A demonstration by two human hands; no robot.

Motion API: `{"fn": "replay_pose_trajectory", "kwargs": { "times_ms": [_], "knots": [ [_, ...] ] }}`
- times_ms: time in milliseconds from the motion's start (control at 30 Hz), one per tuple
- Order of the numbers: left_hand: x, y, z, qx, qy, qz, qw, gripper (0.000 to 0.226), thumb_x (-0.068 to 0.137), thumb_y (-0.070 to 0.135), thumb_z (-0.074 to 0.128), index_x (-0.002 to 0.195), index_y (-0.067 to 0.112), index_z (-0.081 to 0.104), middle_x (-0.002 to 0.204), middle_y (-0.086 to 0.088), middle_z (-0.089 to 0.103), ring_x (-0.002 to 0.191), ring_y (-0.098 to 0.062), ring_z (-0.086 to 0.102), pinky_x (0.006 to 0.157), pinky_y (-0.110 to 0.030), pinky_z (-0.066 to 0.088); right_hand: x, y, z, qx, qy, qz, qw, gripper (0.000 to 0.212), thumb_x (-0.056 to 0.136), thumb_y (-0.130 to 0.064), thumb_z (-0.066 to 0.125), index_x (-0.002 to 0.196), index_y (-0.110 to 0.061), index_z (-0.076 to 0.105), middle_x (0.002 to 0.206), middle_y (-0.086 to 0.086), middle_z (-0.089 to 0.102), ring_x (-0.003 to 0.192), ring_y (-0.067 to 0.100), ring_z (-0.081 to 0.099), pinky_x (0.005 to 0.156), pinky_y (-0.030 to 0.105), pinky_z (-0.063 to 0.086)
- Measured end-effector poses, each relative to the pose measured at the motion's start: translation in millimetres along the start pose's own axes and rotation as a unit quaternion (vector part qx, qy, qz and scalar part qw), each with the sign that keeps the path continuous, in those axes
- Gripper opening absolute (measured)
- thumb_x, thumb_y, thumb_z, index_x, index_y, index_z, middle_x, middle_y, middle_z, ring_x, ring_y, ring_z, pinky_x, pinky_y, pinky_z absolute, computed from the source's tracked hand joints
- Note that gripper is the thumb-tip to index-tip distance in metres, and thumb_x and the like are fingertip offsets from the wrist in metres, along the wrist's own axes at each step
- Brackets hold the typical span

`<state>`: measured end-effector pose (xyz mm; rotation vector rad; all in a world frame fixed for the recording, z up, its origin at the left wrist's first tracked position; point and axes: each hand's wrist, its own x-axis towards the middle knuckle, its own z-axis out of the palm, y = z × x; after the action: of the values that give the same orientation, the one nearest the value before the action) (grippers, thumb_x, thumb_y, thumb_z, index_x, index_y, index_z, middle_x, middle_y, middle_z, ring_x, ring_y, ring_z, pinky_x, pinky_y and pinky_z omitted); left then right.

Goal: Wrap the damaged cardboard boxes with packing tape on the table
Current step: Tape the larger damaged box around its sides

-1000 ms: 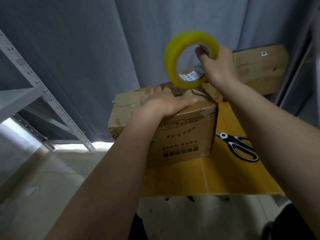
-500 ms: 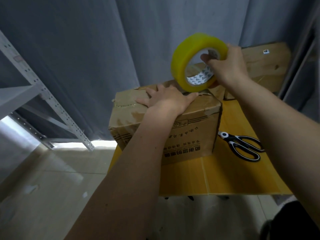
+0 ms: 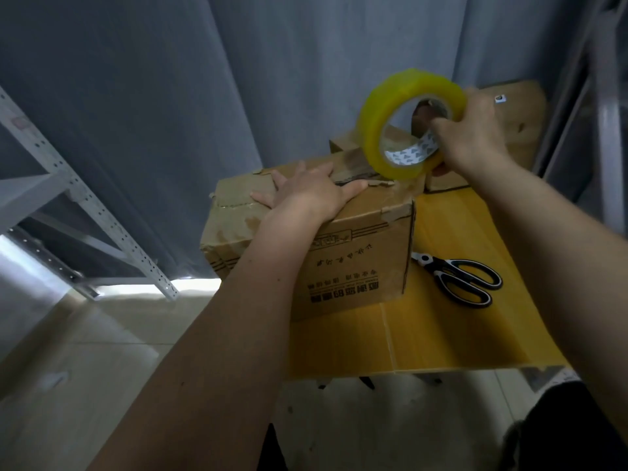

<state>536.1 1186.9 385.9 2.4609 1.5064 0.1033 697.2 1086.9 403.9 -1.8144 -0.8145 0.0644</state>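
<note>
The yellow counter point(image 3: 441, 334) holds a big torn cardboard box point(image 3: 356, 263) in its middle. More boxes point(image 3: 520, 130) sit behind it, at about 1 o'clock. The left hand point(image 3: 309, 192) lies flat with straight fingers on top of the big box. The right hand point(image 3: 472, 130) grips the yellow tape roll point(image 3: 377, 117), just above the box's far edge. Black scissors point(image 3: 465, 280) lie on the counter at 3 o'clock from the box.

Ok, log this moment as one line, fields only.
left hand: flat on cardboard box top | right hand: grips tape roll above box | scissors: on table, untouched
</note>
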Motion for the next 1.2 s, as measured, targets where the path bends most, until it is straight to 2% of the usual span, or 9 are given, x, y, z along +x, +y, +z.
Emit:
{"fn": "replay_pose_trajectory", "kwargs": {
  "times_ms": [333, 433, 567, 733, 867, 933, 1033, 1133, 1200],
  "knots": [
    [-1, 0, 0, 0.008, 0.004, -0.01, 1.0, 0.079, 0.078, 0.085, 0.036, 0.148, 0.047, 0.027, 0.164, 0.001, 0.006, 0.148, -0.042, -0.005, 0.105, -0.076, -0.006, 13, 32, -25, -0.071, 0.049, -0.024, 0.996, 0.023, 0.088, -0.02, 0.059, 0.11, -0.013, 0.056, 0.107, 0.01, 0.061, 0.1, 0.031, 0.06, 0.079, 0.049, 0.053],
    [0, 1, 2, 0.01, 0.008, -0.009, 1.0, 0.078, 0.08, 0.084, 0.035, 0.148, 0.048, 0.027, 0.164, 0.001, 0.005, 0.147, -0.043, -0.005, 0.103, -0.076, -0.007, 9, 46, -20, -0.024, 0.018, 0.016, 0.999, 0.027, 0.091, -0.026, 0.063, 0.114, -0.014, 0.058, 0.109, 0.008, 0.063, 0.1, 0.028, 0.062, 0.077, 0.039, 0.052],
    [-2, 0, 2, 0.023, 0.009, 0.0, 1.0, 0.074, 0.081, 0.083, 0.034, 0.147, 0.049, 0.026, 0.164, -0.001, 0.005, 0.147, -0.043, -0.004, 0.103, -0.077, -0.007, 1, 56, -9, 0.058, -0.024, 0.076, 0.995, 0.021, 0.093, -0.027, 0.061, 0.113, -0.019, 0.058, 0.106, 0.004, 0.062, 0.097, 0.031, 0.065, 0.079, 0.053, 0.057],
    [-3, -1, 1, 0.028, 0.004, 0.001, 1.0, 0.072, 0.082, 0.082, 0.034, 0.146, 0.052, 0.026, 0.164, -0.001, 0.005, 0.147, -0.043, -0.004, 0.104, -0.076, -0.005, -3, 65, -1, 0.108, -0.016, 0.106, 0.988, 0.026, 0.094, -0.025, 0.061, 0.118, -0.014, 0.058, 0.109, 0.009, 0.062, 0.092, 0.034, 0.066, 0.063, 0.052, 0.059],
    [-5, 1, 1, 0.036, -0.002, 0.001, 0.999, 0.072, 0.081, 0.082, 0.033, 0.146, 0.054, 0.023, 0.164, 0.001, 0.003, 0.147, -0.043, -0.006, 0.103, -0.076, -0.006, -5, 71, 4, 0.141, -0.006, 0.113, 0.984, 0.022, 0.094, -0.018, 0.058, 0.116, -0.013, 0.059, 0.104, 0.005, 0.063, 0.098, 0.031, 0.065, 0.074, 0.052, 0.058],
    [-6, 1, 2, 0.038, -0.012, 0.006, 0.999, 0.076, 0.078, 0.083, 0.031, 0.147, 0.054, 0.019, 0.164, 0.0, 0.001, 0.147, -0.043, -0.009, 0.103, -0.076, -0.007, -6, 75, 7, 0.161, -0.002, 0.119, 0.98, 0.017, 0.095, -0.014, 0.057, 0.111, -0.019, 0.057, 0.1, 0.002, 0.063, 0.095, 0.03, 0.066, 0.067, 0.047, 0.06],
    [-8, 2, 1, 0.046, -0.029, 0.009, 0.999, 0.084, 0.074, 0.088, 0.027, 0.149, 0.053, 0.013, 0.164, -0.001, -0.005, 0.146, -0.043, -0.013, 0.103, -0.076, -0.009, -6, 79, 10, 0.182, 0.0, 0.126, 0.975, 0.022, 0.095, -0.012, 0.056, 0.114, -0.02, 0.055, 0.109, 0.007, 0.062, 0.088, 0.028, 0.066, 0.047, 0.034, 0.058],
    [-10, 2, 1, 0.058, -0.05, 0.038, 0.996, 0.097, 0.065, 0.097, 0.018, 0.15, 0.052, 0.004, 0.163, -0.002, -0.011, 0.147, -0.039, -0.014, 0.107, -0.073, -0.005, -6, 82, 13, 0.206, 0.007, 0.134, 0.969, 0.018, 0.094, -0.011, 0.058, 0.109, -0.02, 0.054, 0.108, 0.01, 0.061, 0.079, 0.024, 0.065, 0.042, 0.029, 0.055],
    [-12, 2, 3, 0.068, -0.056, 0.102, 0.991, 0.105, 0.059, 0.098, 0.011, 0.151, 0.047, -0.001, 0.163, 0.002, -0.013, 0.149, -0.029, -0.016, 0.113, -0.068, -0.005, -6, 83, 16, 0.223, 0.011, 0.147, 0.964, 0.015, 0.093, -0.011, 0.058, 0.106, -0.02, 0.055, 0.105, 0.011, 0.061, 0.075, 0.022, 0.064, 0.04, 0.028, 0.054]
  ]
}}
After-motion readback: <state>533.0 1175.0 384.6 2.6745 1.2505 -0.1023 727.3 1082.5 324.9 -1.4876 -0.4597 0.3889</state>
